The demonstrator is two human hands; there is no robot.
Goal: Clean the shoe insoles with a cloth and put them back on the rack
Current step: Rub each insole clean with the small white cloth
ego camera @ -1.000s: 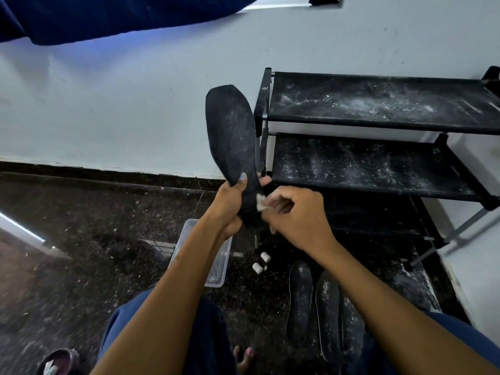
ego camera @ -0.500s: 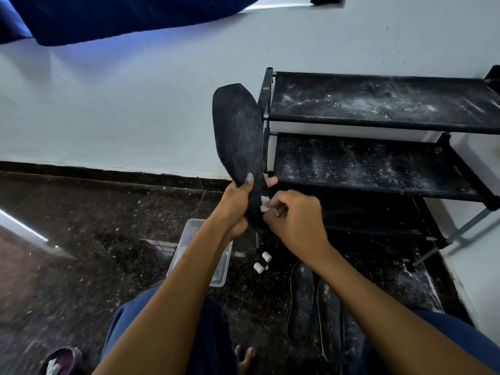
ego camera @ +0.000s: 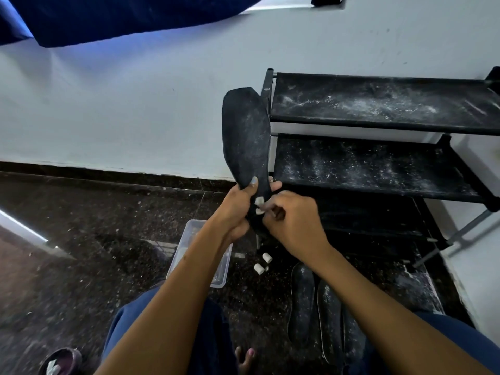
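Below, seemingly three insoles [ego camera: 301, 301] floored.

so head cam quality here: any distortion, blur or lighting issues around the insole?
Head view: wide-angle bowing bends the rack shelves and the wall base. The insole held by the left hand is sharp and its dust is legible. The right hand pinches a small white cloth, slightly soft. Lighting is dim and bluish, with a glare streak on the floor at left.

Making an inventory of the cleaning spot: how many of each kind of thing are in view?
Insoles: 3 (one held, two on the floor)
Shoe rack: 1
Clear plastic tub: 1
Small white rolls on the floor: 2
White cloth piece in the right hand: 1
Total: 8
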